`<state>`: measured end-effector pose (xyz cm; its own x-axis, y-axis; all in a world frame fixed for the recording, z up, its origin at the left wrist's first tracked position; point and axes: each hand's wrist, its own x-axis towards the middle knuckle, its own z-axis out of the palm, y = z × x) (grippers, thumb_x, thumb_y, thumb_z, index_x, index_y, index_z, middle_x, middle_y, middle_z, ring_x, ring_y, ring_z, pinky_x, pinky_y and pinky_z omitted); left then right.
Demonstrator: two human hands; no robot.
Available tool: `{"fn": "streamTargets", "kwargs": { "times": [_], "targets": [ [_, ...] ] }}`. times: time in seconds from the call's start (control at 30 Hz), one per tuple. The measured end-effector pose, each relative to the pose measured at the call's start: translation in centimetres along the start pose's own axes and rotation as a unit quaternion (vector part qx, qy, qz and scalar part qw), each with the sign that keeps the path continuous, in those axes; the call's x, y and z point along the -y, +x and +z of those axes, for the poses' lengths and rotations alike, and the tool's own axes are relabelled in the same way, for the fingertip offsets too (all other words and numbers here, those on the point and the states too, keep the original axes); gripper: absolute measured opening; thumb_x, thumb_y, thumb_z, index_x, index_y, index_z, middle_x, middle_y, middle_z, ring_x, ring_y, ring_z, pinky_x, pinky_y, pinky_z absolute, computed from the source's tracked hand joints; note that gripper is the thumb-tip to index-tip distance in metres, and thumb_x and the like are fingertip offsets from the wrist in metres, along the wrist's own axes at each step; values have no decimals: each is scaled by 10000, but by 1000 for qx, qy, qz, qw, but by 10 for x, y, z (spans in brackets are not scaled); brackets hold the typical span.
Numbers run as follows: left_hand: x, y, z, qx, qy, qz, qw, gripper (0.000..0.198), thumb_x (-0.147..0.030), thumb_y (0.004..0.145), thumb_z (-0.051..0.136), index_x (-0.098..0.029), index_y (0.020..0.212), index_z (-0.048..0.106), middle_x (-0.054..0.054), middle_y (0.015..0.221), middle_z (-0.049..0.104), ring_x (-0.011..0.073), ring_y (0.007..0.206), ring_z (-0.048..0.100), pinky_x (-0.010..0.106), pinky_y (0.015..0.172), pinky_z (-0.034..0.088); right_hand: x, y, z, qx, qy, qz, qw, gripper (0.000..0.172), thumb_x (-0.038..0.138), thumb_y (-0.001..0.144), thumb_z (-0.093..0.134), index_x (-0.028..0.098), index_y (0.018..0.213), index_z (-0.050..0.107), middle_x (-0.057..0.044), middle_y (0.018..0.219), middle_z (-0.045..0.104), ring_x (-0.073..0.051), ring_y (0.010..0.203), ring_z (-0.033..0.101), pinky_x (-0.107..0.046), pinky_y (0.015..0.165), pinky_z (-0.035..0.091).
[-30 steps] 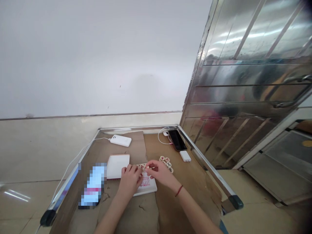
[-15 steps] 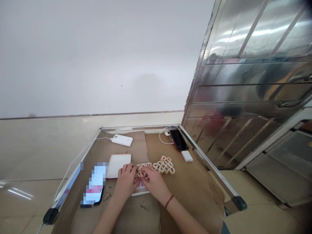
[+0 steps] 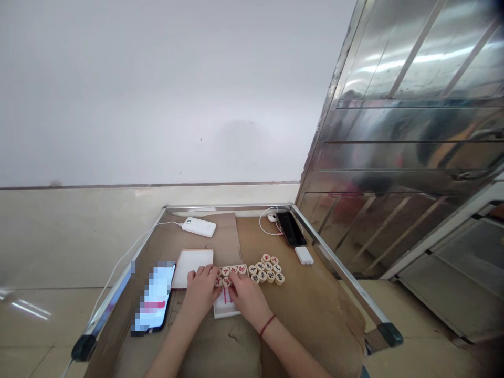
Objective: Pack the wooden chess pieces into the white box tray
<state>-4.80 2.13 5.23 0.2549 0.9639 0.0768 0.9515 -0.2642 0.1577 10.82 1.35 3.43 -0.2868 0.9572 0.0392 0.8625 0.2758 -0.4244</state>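
Observation:
A shallow white box (image 3: 227, 315) sits before me with several round wooden xiangqi pieces in it. Along its far side runs a row of red-marked pieces (image 3: 233, 270). My left hand (image 3: 201, 291) is at the box's left side, fingers curled around a xiangqi piece (image 3: 218, 282) in the second row. My right hand (image 3: 249, 297) comes in from the right, its fingertips closed at another piece (image 3: 227, 282) beside it. The near part of the box shows pink marks on its floor. To the right of the box lie several loose black-marked pieces (image 3: 269, 266), with two red ones behind.
The white box lid (image 3: 193, 266) lies left of the box. A lit phone (image 3: 155, 296) is at the left, a white power bank (image 3: 199, 227) with a cable behind. Dark phone (image 3: 291, 229), earphones and white charger (image 3: 304, 255) are back right. A metal frame edges the cardboard.
My hands have drawn slightly apart, and more of the pieces and the box floor show between them. A piece that my fingers held there now sits lower in the second row.

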Motion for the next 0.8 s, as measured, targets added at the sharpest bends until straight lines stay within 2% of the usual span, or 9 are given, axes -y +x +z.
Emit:
{"fn": "streamTargets", "kwargs": {
  "times": [0.23, 0.33, 0.43, 0.5, 0.57, 0.67, 0.8],
  "targets": [
    [-2, -2, -4, 13, 1, 0, 1000, 262, -198, 837, 490, -221, 1078, 589, 83, 1262, 589, 245, 1113, 542, 401, 872, 359, 1, -1, -1, -17, 1, -8, 1000, 169, 126, 854, 480, 194, 981, 568, -55, 941, 661, -181, 846, 618, -234, 667, 365],
    [-2, -1, -2, -1, 5, 6, 1000, 282, -242, 833, 531, -222, 1107, 594, 88, 1330, 542, 265, 1191, 489, 406, 909, 374, -6, 1, -16, -63, -1, 2, 998, 126, 166, 885, 456, 194, 916, 574, -43, 885, 654, -168, 811, 614, -235, 667, 357],
    [-4, 2, 3, 0, 4, 31, 1000, 432, -262, 821, 572, -231, 1251, 535, 89, 1401, 480, 271, 1275, 416, 406, 979, 362, -27, 12, -39, -100, -36, 72, 992, 143, 211, 899, 449, 193, 947, 583, -61, 953, 645, -168, 835, 620, -243, 684, 368],
    [-5, 6, 7, 9, 8, 42, 999, 530, -260, 819, 581, -237, 1336, 470, 92, 1421, 461, 267, 1297, 402, 406, 1014, 350, -45, 24, -53, -71, -75, 165, 981, 201, 268, 902, 457, 197, 1045, 579, -87, 1076, 629, -178, 848, 637, -255, 685, 385],
    [-6, 9, 12, 16, 14, 43, 999, 566, -260, 825, 574, -236, 1372, 433, 96, 1423, 462, 263, 1306, 404, 410, 1029, 346, -62, 36, -63, -55, -88, 200, 974, 238, 272, 895, 459, 171, 1063, 595, -126, 1088, 635, -206, 871, 651, -273, 694, 401],
    [-6, 14, 17, 23, 13, 43, 999, 551, -257, 843, 551, -233, 1378, 424, 91, 1417, 480, 250, 1322, 400, 435, 1050, 321, -78, 48, -67, -26, -93, 219, 971, 241, 283, 868, 492, 150, 998, 645, -158, 1001, 678, -248, 902, 661, -295, 705, 422],
    [-6, 14, 15, 37, 1, 46, 998, 487, -266, 854, 536, -243, 1336, 466, 81, 1371, 531, 236, 1280, 455, 479, 1064, 286, -85, 56, -63, 9, -90, 225, 970, 194, 263, 802, 571, 145, 907, 683, -164, 966, 701, -265, 923, 667, -300, 712, 439]
  ]
}}
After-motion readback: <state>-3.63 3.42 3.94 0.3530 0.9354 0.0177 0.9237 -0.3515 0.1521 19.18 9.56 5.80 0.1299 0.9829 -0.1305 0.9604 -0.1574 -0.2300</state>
